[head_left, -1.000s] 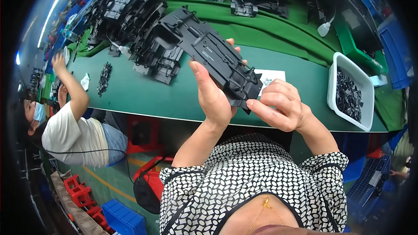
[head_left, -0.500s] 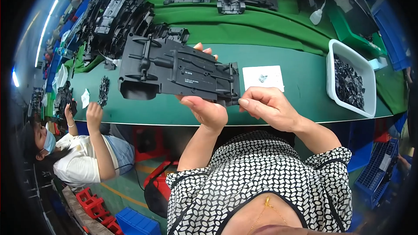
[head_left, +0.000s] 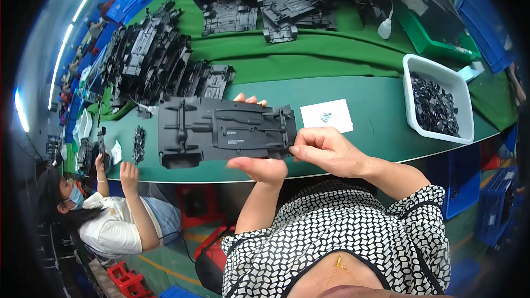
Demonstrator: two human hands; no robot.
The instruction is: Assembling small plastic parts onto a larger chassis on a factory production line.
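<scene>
A black plastic toy-car chassis [head_left: 248,124] lies across my left hand [head_left: 259,169], underside up, above the green table. That hand grips it from below: the thumb is along the near edge, and fingertips show past the far edge. At the chassis's near right corner, my right hand [head_left: 331,153] is closed in a pinch, with thumb and forefinger against the corner. Anything small between those fingertips is hidden. Just beyond the right hand, a white card [head_left: 337,112] with small greyish pieces [head_left: 326,117] on it rests on the table.
A white bin [head_left: 413,105] of small black parts stands at the right. Stacked black chassis [head_left: 144,49] fill the far left, with others [head_left: 292,8] at the back on green cloth [head_left: 331,55]. A green tray [head_left: 436,36] sits far right. A masked co-worker [head_left: 116,223] works at the left.
The whole view has shifted, so the table and its contents appear lower. The chassis looks turned more level. Both hands keep their places on it.
</scene>
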